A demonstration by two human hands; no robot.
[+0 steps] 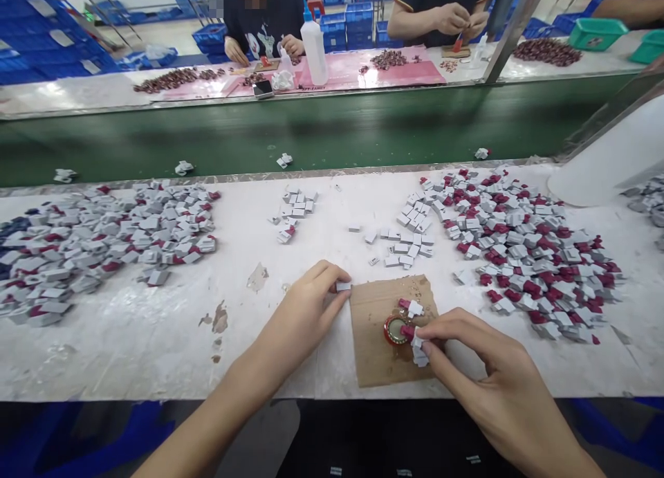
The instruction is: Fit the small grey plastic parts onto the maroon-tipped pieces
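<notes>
A workroom with blue crates (46, 28) at 10 o'clock (noon points straight ahead, from mid-view). At 12, beyond a long green strip (332, 129), two co-workers sit at a far table (114, 94). The near white table (249, 236) is stained and spread with small parts: a grey-and-magenta left heap (119, 246) at 9, a similar right heap (534, 256) at 3. A cardboard square (373, 369) lies at 5.

The right hand (485, 357) pinches a grey part with a magenta end (415, 338) between thumb and index finger; it sits at the fingertips' 10 o'clock, its magenta end over the rim of an upturned bottle cap (395, 331). Whether it touches the cap's contents is unclear. The left hand (319, 298), just off the cardboard's 10 o'clock corner, grips a small pale grey block (343, 286) between thumb and index fingertips.
</notes>
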